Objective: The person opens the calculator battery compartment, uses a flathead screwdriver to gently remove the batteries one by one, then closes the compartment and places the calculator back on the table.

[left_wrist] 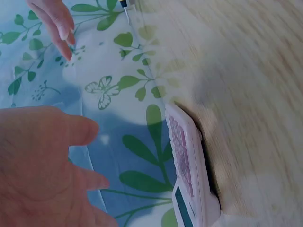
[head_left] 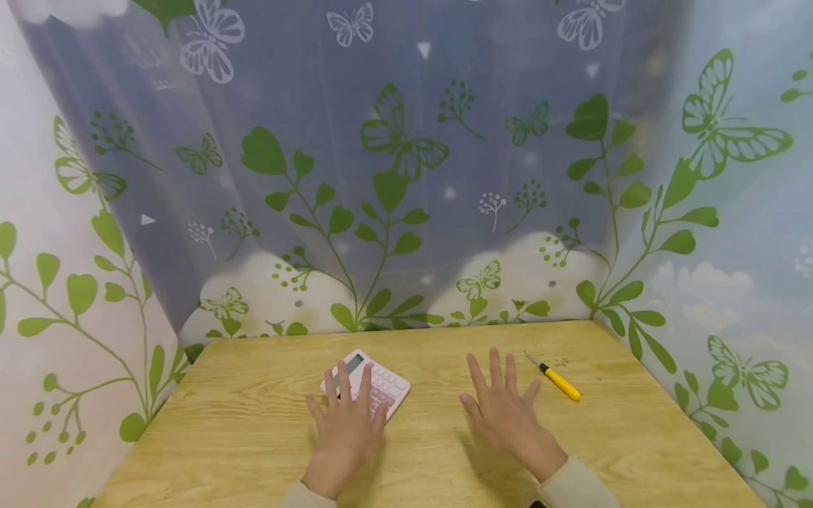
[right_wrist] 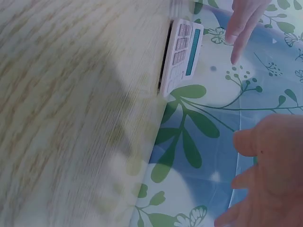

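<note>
A pink calculator (head_left: 395, 386) lies flat at a slant on the table. My left hand (head_left: 346, 427), fingers spread, overlaps its lower part in the head view. In the left wrist view, a gap shows between that hand (left_wrist: 40, 161) and the calculator (left_wrist: 191, 165), so the palm hovers above it. The right hand (head_left: 508, 416) is also spread, held over the wood with nothing in it. Just right of its fingers lies a screwdriver (head_left: 562, 384) with a yellow handle, a black collar and a thin metal shaft pointing up and left.
The wooden table (head_left: 254, 423) ends at the back against a blue-grey curtain (head_left: 406, 233) printed with leaves and butterflies. Similar patterned sheets hang along the left side (head_left: 82, 353) and the right side (head_left: 718, 296).
</note>
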Motion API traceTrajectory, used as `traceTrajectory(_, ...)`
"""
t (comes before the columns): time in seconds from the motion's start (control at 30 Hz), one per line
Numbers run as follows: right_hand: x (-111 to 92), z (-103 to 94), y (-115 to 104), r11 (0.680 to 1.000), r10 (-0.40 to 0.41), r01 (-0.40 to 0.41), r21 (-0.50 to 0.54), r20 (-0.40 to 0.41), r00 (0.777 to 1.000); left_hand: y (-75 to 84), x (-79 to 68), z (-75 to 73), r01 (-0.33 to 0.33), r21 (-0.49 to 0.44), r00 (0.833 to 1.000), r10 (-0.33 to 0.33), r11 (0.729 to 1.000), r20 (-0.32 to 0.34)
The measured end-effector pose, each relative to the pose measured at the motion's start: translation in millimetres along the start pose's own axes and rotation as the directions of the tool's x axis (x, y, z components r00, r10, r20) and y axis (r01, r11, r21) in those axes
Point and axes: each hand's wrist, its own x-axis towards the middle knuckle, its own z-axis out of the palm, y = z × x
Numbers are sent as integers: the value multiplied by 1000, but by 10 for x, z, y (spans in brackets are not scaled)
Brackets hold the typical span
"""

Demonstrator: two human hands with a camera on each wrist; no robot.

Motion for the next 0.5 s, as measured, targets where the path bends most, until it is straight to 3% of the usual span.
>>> traceTrajectory(0.3,107,69,-48,988,-123,138,74,-180,976,-141,100,-90,52,-84,998,-54,995,-22)
traceTrajectory(0.5,188,100,-140,972,-135,166,164,-183,974,-251,147,-89,89,-127,995,-93,988,-23)
